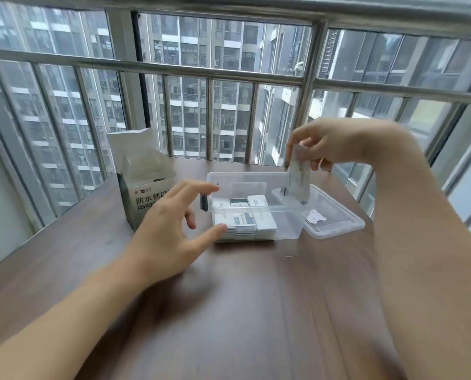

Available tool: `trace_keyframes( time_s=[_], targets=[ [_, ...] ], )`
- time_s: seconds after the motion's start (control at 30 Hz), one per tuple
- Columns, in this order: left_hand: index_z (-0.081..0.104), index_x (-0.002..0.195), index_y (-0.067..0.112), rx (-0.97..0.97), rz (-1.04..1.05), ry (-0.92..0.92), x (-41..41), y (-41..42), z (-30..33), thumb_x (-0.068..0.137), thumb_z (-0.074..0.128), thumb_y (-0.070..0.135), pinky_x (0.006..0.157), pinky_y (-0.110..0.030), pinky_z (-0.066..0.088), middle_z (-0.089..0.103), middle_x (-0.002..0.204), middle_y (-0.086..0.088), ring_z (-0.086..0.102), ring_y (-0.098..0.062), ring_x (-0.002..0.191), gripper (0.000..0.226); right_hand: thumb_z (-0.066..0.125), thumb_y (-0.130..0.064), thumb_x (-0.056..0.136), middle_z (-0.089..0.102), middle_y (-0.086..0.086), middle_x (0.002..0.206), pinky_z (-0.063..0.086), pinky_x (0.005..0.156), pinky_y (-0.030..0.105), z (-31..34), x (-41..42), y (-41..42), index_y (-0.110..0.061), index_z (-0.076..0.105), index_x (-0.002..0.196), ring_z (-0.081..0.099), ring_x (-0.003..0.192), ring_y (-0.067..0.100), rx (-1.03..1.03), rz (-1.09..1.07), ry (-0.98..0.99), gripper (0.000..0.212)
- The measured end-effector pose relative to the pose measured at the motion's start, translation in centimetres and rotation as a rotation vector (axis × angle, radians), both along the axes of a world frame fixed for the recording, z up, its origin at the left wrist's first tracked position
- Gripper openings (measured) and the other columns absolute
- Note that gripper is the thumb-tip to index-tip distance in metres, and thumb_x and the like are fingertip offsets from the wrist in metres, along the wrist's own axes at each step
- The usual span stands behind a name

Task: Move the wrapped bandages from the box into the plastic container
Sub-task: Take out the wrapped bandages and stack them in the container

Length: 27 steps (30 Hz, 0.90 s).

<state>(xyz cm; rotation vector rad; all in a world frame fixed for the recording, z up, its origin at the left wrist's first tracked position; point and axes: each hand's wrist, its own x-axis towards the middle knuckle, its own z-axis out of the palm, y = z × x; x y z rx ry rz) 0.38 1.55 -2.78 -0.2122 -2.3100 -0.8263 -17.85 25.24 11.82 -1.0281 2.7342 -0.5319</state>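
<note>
Left hand [171,231] partly hides box [142,185] lettering.

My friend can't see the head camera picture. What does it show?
A right hand holds a stack of wrapped bandages upright over a clear plastic container already holding bandages. The open left hand reaches toward it, beside an open box on a wooden table.

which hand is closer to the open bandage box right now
Left. The left hand hovers open just in front of the bandage box, overlapping its lower right corner in view. The right hand is well off to the box's right, above the plastic container, holding a stack of wrapped bandages.
</note>
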Motion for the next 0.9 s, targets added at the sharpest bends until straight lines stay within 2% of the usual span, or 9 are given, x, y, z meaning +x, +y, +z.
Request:
trace_keyframes(
  time_s=[0.1, 0.23, 0.33, 0.43, 0.53, 0.67, 0.73, 0.83, 0.9],
  targets=[
    [0.06, 0.122, 0.039, -0.044, -0.045, -0.035, -0.2, -0.3, -0.3, 0.08, 0.068, 0.051, 0.068, -0.018, 0.044, 0.052, 0.121, 0.03, 0.056, -0.015, 0.068, 0.045, 0.057, -0.027, 0.101, 0.066, 0.004, 0.083, 0.047, 0.061, 0.029, -1.1, 0.5, -2.7, -0.038, 0.068, 0.085, 0.056, 0.067, 0.018, 0.229, -0.006, 0.082, 0.022],
    [0.062, 0.117, 0.038, -0.077, -0.08, -0.03, -0.5, -0.7, -0.4, 0.081, 0.064, 0.053, 0.07, -0.021, 0.045, 0.053, 0.125, 0.028, 0.057, -0.014, 0.07, 0.039, 0.056, -0.021, 0.099, 0.069, -0.002, 0.096, 0.051, 0.063, 0.03, -2.5, 0.7, -4.9, -0.04, 0.067, 0.087, 0.06, 0.071, 0.018, 0.452, -0.002, 0.166, 0.025],
    [0.064, 0.112, 0.037, -0.072, -0.078, -0.037, -0.5, -0.8, -0.6, 0.081, 0.068, 0.048, 0.073, -0.023, 0.047, 0.053, 0.126, 0.028, 0.057, -0.014, 0.072, 0.033, 0.063, -0.019, 0.094, 0.064, -0.011, 0.088, 0.056, 0.072, 0.032, -3.0, 0.8, -5.6, -0.04, 0.068, 0.087, 0.063, 0.076, 0.015, 0.551, -0.021, 0.186, 0.023],
    [0.063, 0.112, 0.038, -0.067, -0.083, -0.043, -0.6, -0.7, -0.6, 0.081, 0.068, 0.048, 0.075, -0.025, 0.048, 0.052, 0.127, 0.028, 0.057, -0.014, 0.072, 0.033, 0.075, -0.023, 0.087, 0.063, -0.019, 0.083, 0.058, 0.089, 0.041, -3.6, 0.8, -5.8, -0.041, 0.071, 0.079, 0.068, 0.093, 0.018, 0.571, -0.051, 0.199, 0.02],
    [0.063, 0.112, 0.039, -0.075, -0.09, -0.039, -0.6, -0.8, -0.6, 0.081, 0.067, 0.049, 0.075, -0.025, 0.048, 0.052, 0.127, 0.028, 0.057, -0.013, 0.07, 0.034, 0.082, -0.022, 0.082, 0.062, -0.02, 0.082, 0.058, 0.089, 0.042, -4.0, 1.0, -6.2, -0.038, 0.077, 0.084, 0.068, 0.098, 0.02, 0.57, -0.093, 0.214, 0.016],
    [0.063, 0.112, 0.038, -0.078, -0.078, -0.036, -0.5, -0.8, -0.6, 0.081, 0.07, 0.043, 0.075, -0.025, 0.049, 0.052, 0.126, 0.028, 0.057, -0.015, 0.071, 0.032, 0.085, -0.016, 0.078, 0.061, -0.009, 0.085, 0.054, 0.078, 0.036, -4.2, 1.5, -6.6, -0.026, 0.076, 0.11, 0.064, 0.086, 0.022, 0.516, -0.165, 0.207, 0.035],
    [0.064, 0.112, 0.038, -0.072, -0.077, -0.037, -0.4, -0.8, -0.6, 0.081, 0.071, 0.042, 0.075, -0.026, 0.05, 0.053, 0.127, 0.028, 0.057, -0.014, 0.07, 0.032, 0.085, -0.015, 0.078, 0.06, -0.006, 0.073, 0.051, 0.073, 0.033, -4.4, 1.6, -6.8, -0.022, 0.074, 0.114, 0.062, 0.071, 0.017, 0.504, -0.18, 0.202, 0.038],
    [0.064, 0.112, 0.037, -0.067, -0.077, -0.04, -0.5, -0.9, -0.6, 0.082, 0.073, 0.04, 0.074, -0.025, 0.05, 0.053, 0.127, 0.027, 0.058, -0.014, 0.07, 0.031, 0.084, -0.016, 0.08, 0.061, -0.005, 0.068, 0.058, 0.08, 0.036, -4.6, 1.8, -7.0, -0.022, 0.073, 0.116, 0.065, 0.071, 0.017, 0.532, -0.184, 0.19, 0.038],
    [0.065, 0.111, 0.036, -0.059, -0.074, -0.04, -0.5, -0.8, -0.7, 0.084, 0.077, 0.032, 0.068, -0.018, 0.048, 0.053, 0.127, 0.026, 0.06, -0.014, 0.073, 0.03, 0.082, -0.017, 0.083, 0.06, -0.005, 0.069, 0.059, 0.085, 0.039, -4.7, 1.8, -7.0, -0.023, 0.072, 0.12, 0.066, 0.076, 0.019, 0.561, -0.172, 0.191, 0.038]
  ],
)
